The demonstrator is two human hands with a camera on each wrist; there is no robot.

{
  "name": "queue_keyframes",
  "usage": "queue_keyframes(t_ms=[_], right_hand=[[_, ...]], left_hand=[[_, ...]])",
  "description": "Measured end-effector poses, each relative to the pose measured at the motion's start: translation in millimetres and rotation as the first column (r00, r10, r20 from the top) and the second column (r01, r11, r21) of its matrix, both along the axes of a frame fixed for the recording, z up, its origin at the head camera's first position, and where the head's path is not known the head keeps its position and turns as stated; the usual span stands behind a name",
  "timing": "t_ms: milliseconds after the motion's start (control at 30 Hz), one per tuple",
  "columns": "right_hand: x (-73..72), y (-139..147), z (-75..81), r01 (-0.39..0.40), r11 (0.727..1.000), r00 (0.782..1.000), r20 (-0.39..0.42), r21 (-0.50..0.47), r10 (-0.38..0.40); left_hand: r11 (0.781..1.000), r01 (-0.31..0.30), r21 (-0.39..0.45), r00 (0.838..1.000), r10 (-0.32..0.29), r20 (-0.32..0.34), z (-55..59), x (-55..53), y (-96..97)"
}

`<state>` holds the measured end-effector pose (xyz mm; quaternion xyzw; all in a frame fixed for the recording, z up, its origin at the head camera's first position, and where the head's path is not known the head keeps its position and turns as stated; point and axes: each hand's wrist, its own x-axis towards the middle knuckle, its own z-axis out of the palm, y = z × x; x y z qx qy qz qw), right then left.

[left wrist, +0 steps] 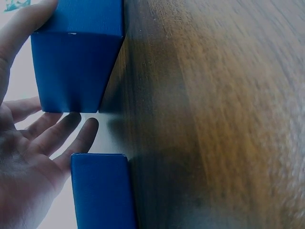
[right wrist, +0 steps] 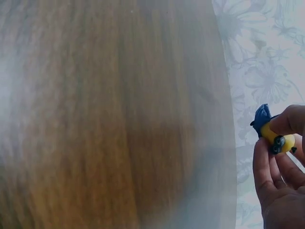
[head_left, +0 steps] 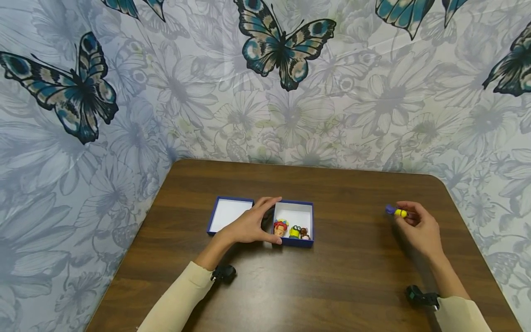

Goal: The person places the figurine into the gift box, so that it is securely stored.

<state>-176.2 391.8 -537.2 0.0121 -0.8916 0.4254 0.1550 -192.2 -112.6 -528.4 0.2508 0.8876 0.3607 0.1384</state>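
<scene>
On the table is a small blue box [head_left: 313,223] with a white inside, holding several small toy figures. A red-haired figure [head_left: 280,228], a yellow-green one with big round eyes [head_left: 295,231] and a brown one [head_left: 304,233] are along its near side. My left hand [head_left: 250,223] spans the box's left end, thumb at the near wall and index finger at the far corner; the other fingers spread beneath in the left wrist view. Over the table's right part, my right hand [head_left: 421,228] pinches a yellow and blue minion figure [right wrist: 274,136] between thumb and fingers.
A blue-rimmed white box lid [head_left: 229,215] lies open side up just left of the box, partly behind my left hand. The brown wooden table [head_left: 332,281] has rounded far corners. Behind it hangs a butterfly-patterned backdrop [head_left: 286,124].
</scene>
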Motion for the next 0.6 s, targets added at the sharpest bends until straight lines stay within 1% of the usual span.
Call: queue_keyframes(t_ms=[133,233,300,333,400,500,600], right_hand=[[-0.2,-6,2.4,0.029,0.994,0.999,-0.019,-0.104,-0.031],[-0.9,-10,5.1,0.075,0.978,0.996,-0.024,-0.193,-0.081],[-1.3,-11,6.2,0.086,0.966,0.995,-0.035,-0.246,-0.097],[-1.7,-12,6.4,0.082,0.961,0.994,-0.043,-0.265,-0.097],[-2.1,-12,5.4,0.064,0.96,0.995,-0.057,-0.273,-0.083],[-1.3,-12,5.2,0.018,0.962,0.996,-0.079,-0.272,-0.041],[-1.0,-13,4.3,-0.022,0.953,0.996,-0.088,-0.302,-0.005]], left_hand=[[1.0,0.001,-0.003,1.0,-0.001,-0.002,-0.4,-0.1,0.4],[1.0,0.001,-0.004,1.0,-0.001,-0.003,-0.3,-0.2,0.6],[1.0,-0.001,-0.003,1.0,0.001,-0.003,0.2,-0.1,0.7],[1.0,-0.001,-0.001,1.0,0.001,-0.005,0.2,-0.1,0.7],[1.0,-0.004,-0.004,1.0,0.004,-0.003,0.3,-0.1,0.7],[1.0,-0.004,-0.005,1.0,0.004,-0.007,-0.4,-0.3,0.6],[1.0,-0.005,-0.006,1.0,0.005,-0.007,-0.5,-0.3,0.7]])
